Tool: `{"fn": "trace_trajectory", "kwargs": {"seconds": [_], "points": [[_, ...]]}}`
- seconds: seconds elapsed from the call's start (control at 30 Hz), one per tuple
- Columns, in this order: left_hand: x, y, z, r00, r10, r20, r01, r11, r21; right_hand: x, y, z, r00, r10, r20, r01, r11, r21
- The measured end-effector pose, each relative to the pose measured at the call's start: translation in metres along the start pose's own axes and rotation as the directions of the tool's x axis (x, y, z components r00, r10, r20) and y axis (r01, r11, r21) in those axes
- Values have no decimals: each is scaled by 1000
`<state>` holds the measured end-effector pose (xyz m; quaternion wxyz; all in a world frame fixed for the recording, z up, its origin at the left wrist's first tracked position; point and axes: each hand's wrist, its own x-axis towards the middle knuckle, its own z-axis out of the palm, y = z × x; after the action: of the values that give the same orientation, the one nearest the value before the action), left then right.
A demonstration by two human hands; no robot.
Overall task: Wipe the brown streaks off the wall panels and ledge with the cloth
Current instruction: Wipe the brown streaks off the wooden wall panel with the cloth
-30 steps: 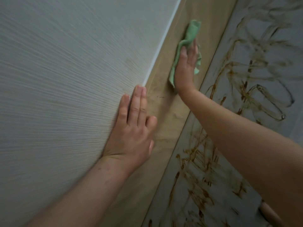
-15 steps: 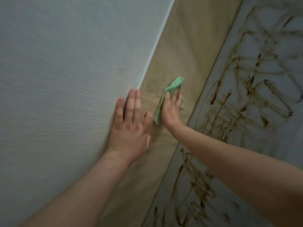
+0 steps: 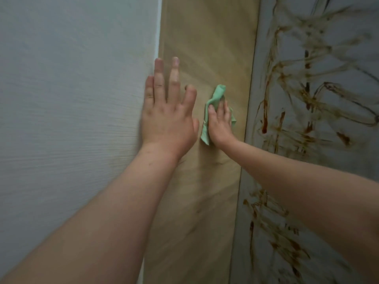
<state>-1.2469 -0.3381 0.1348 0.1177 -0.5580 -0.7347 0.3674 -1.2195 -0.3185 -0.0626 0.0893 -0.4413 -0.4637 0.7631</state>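
Observation:
My right hand (image 3: 219, 121) presses a crumpled green cloth (image 3: 215, 97) flat against the tan wood-grain panel (image 3: 205, 37), fingers straight on top of it. My left hand (image 3: 167, 111) lies flat and spread across the seam between the white textured panel (image 3: 71, 89) and the tan one, close beside the cloth. To the right, the grey panel (image 3: 338, 27) is covered in brown streaks (image 3: 307, 99) that run from top to bottom. The tan panel shows only faint smudges.
A thin white trim strip (image 3: 159, 27) separates the white and tan panels. A pale edge (image 3: 253, 78) borders the grey streaked panel. Both forearms cross the lower half of the view.
My right hand has slid the cloth down the tan panel from high up to beside my left hand. The view has turned so that the panels run upright. My left hand stays planted.

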Motion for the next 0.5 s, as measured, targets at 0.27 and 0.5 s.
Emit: {"fn": "trace_trajectory", "kwargs": {"seconds": [0.27, 0.5], "points": [[-1, -1, 9, 998, 61, 12, -61, 998, -7, 46, 47, 1, 987, 79, -137, -62, 990, 123], [4, -5, 11, 995, 100, 23, -100, 995, -8, 128, 99, -24, 928, 317, -196, -262, 929, 261]]}}
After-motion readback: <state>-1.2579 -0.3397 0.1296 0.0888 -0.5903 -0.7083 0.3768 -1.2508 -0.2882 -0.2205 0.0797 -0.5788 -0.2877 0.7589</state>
